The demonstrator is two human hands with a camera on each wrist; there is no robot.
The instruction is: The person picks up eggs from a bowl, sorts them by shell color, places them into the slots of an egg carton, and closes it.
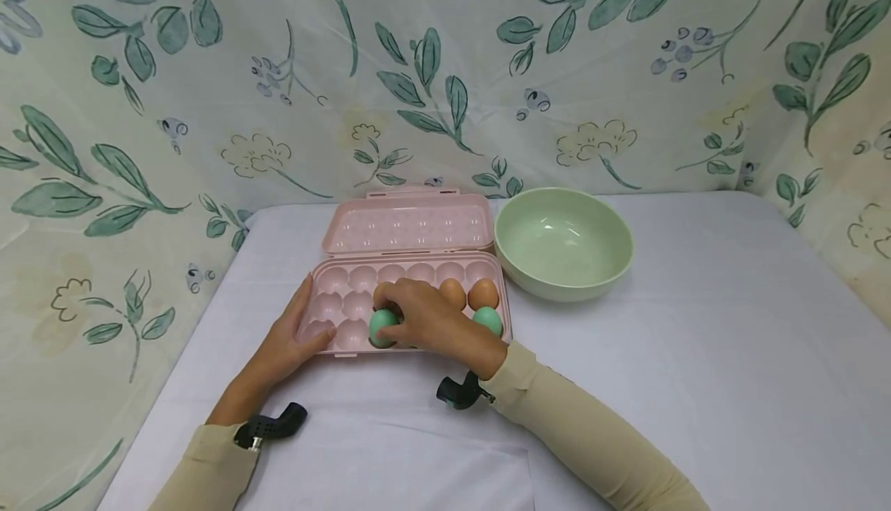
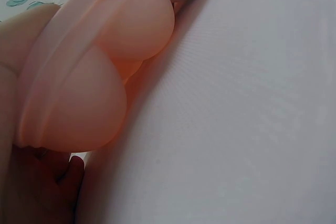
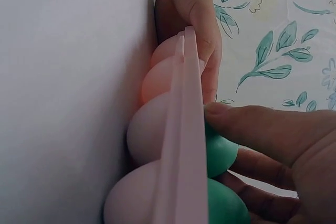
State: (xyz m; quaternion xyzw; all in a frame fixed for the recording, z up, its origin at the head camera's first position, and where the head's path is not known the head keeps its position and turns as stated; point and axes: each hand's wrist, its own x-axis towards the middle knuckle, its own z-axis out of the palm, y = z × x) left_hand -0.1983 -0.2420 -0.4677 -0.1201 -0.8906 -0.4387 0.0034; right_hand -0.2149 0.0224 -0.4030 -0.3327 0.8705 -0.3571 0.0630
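A pink egg carton (image 1: 334, 306) lies on the table with its lid (image 1: 411, 225) folded back. My left hand (image 1: 285, 341) holds the carton's left end, thumb over the front rim; in the left wrist view the rounded cups (image 2: 84, 103) show beside that hand. With thumb and fingers, my right hand (image 1: 431, 321) pinches a green egg (image 1: 382, 328) at a front-row cup. Another green egg (image 1: 487, 320) sits at the right end of that row. Brown eggs (image 1: 483, 294) sit in the middle row, one partly behind the right hand. Cups beneath that hand are hidden.
A light green bowl (image 1: 564, 244) stands right of the carton, close to its lid. White cloth (image 1: 696, 341) covers the table. Behind hangs a leaf-patterned curtain (image 1: 445, 70). Small black wrist cameras (image 1: 278, 422) are strapped to both wrists.
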